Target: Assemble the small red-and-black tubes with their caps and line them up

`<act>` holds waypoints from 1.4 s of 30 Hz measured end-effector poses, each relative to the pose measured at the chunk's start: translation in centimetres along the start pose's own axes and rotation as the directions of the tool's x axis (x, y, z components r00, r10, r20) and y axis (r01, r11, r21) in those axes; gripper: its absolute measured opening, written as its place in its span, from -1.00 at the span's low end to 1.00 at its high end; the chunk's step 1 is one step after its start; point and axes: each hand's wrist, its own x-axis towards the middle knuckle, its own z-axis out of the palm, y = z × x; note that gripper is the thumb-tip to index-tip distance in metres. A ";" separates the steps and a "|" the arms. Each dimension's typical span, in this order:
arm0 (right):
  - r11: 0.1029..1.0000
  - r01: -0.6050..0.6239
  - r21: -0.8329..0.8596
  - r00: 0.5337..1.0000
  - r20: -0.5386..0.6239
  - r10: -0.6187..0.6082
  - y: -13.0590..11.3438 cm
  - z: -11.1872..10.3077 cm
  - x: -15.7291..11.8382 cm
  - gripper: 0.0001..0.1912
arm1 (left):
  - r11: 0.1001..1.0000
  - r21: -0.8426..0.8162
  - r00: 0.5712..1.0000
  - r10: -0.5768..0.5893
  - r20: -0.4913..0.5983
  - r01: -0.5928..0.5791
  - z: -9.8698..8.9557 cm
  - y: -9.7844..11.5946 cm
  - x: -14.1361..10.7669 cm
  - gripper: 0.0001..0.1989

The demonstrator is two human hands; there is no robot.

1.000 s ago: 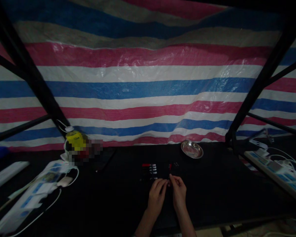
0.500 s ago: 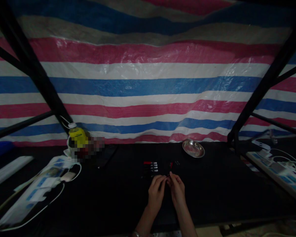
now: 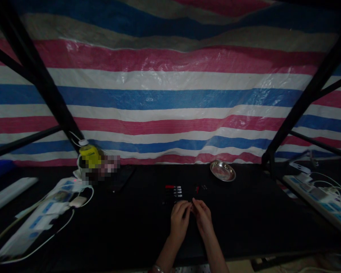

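My left hand (image 3: 179, 219) and my right hand (image 3: 204, 217) meet at the fingertips low over the black table. Both are closed in a pinch, and whatever lies between the fingers is too small and dark to make out. Just beyond my left hand is a row of small slim pieces (image 3: 178, 191) with shiny silver ends. The farthest is a red piece (image 3: 169, 186); the others have dark bodies that blend into the table. Past my right fingertips lies a small red-and-black piece (image 3: 197, 189), beside a few tiny silver bits (image 3: 204, 187).
A round metal dish (image 3: 222, 171) stands at the back right. Power strips with cables lie at left (image 3: 42, 220) and right (image 3: 315, 197). A yellow bottle (image 3: 89, 155) and a dark flat phone-like thing (image 3: 121, 181) are at back left. Striped sheeting (image 3: 170, 98) hangs behind.
My right fingertips have shifted slightly left, closer to my left ones. The red-and-black piece, earlier close to my right fingertips, now shows a gap from them. My left hand stays nearly in place.
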 end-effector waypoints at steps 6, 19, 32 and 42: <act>0.999 -0.037 -0.010 0.999 0.025 0.037 -0.3 0.1 0.0 -0.65 | 0.997 0.071 1.000 -0.007 0.025 0.005 -0.3 0.2 0.4 -0.79; 0.889 0.306 -0.340 0.899 -0.203 -0.387 1.7 2.1 1.5 -0.58 | 0.787 0.443 0.903 -0.362 -0.232 0.430 -2.6 -1.0 0.8 -0.65; 0.726 0.326 -0.605 0.898 -0.044 -0.439 2.3 3.6 2.0 -0.67 | 0.679 0.572 0.878 -0.444 -0.181 0.461 -2.5 -1.5 1.1 -0.61; 0.900 0.334 -0.280 0.874 -0.267 -0.407 2.8 5.1 2.0 -0.57 | 0.869 0.286 0.906 -0.337 -0.257 0.404 -2.5 -2.6 0.5 -0.61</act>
